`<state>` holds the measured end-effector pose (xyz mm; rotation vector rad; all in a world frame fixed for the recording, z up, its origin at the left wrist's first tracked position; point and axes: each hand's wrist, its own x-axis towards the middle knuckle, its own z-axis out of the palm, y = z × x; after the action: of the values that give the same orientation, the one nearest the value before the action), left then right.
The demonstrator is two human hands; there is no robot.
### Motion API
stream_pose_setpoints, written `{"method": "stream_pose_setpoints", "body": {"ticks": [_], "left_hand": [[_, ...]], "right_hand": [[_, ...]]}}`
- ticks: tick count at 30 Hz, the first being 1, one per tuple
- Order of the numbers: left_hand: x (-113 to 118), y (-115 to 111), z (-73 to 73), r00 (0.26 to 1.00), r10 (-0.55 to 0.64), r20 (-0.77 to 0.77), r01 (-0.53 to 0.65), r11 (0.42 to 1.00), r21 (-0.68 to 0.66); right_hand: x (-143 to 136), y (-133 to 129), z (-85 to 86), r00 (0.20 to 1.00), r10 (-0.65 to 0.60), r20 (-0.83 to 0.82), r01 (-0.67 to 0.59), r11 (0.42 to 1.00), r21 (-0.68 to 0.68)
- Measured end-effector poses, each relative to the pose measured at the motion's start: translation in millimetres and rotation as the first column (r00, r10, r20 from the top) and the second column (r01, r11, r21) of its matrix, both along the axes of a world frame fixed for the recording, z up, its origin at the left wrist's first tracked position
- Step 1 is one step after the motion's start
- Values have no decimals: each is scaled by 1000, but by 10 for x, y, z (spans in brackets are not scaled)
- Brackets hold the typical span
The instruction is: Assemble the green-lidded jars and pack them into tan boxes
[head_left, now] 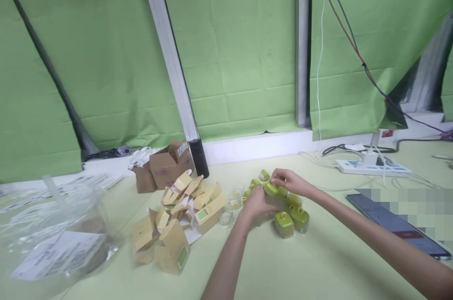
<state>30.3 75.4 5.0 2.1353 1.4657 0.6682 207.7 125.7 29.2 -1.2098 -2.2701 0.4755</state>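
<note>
My right hand [287, 181] is closed in a pinch at the edge of the green lid of a small clear container [271, 188]. Just below and left of it, my left hand [259, 202] curls round the same container's body; some of its fingers are hidden. Several more green-lidded containers stand close by, among them a front one [284, 224] with a small loop on its lid, and another [264, 175] behind my hands. Left of my left hand is a group of clear cups [226, 215] without green lids.
Opened yellow cardboard boxes [208, 215] lie heaped left of the hands, with a brown carton [166, 168] and a black cylinder [199, 158] behind. A clear plastic bag [106, 229] is at far left. To the right are a white power strip [371, 166] and a tablet [389, 224].
</note>
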Motion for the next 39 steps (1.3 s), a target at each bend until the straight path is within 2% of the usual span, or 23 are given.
{"method": "stream_pose_setpoints", "body": {"ticks": [3, 5, 8, 10, 12, 16, 18, 21, 24, 27, 29, 33, 36, 39], "left_hand": [[2, -56, 59, 998, 24, -50, -21, 997, 72], [4, -146, 83, 997, 0, -79, 8, 994, 106], [26, -338, 65, 988, -88, -130, 103, 988, 116], [61, -452, 15, 981, -98, -168, 119, 986, 117], [106, -519, -47, 979, -70, -190, 93, 989, 116], [156, -522, -145, 982, -30, -189, 47, 995, 83], [143, -509, -157, 981, -14, -192, 28, 997, 71], [105, -528, -126, 981, 4, -193, 10, 997, 70], [136, -566, -70, 982, -6, -191, 22, 997, 80], [302, -562, -50, 984, -1, -176, 26, 990, 141], [458, -528, -76, 984, 18, -177, 13, 985, 169], [689, -453, -172, 979, 86, -184, -56, 985, 161], [724, -435, -211, 972, 160, -175, -127, 975, 184], [705, -450, -217, 963, 202, -179, -167, 967, 190]], "right_hand": [[202, 26, 54, 994, -103, 36, 102, 995, 22], [421, 18, 39, 982, -167, 91, 167, 986, 15], [729, -79, -34, 964, -190, 186, 197, 980, -16], [811, -207, -78, 963, -172, 209, 179, 984, -14], [746, -373, -106, 975, -117, 188, 115, 993, 18], [309, -689, -179, 987, 119, 110, -126, 990, 57], [133, -776, -218, 985, 159, 69, -163, 984, 65], [171, -819, -216, 997, 71, -35, -67, 992, 103], [517, -837, -153, 993, -51, -106, 63, 992, 107], [845, -885, -143, 995, -77, -63, 82, 994, 77], [916, -921, -194, 997, -68, -19, 70, 995, 66], [711, -907, -350, 995, -96, 0, 96, 991, 98], [505, -812, -432, 991, -131, -17, 132, 984, 120], [492, -669, -470, 978, -199, -65, 205, 971, 123]]}}
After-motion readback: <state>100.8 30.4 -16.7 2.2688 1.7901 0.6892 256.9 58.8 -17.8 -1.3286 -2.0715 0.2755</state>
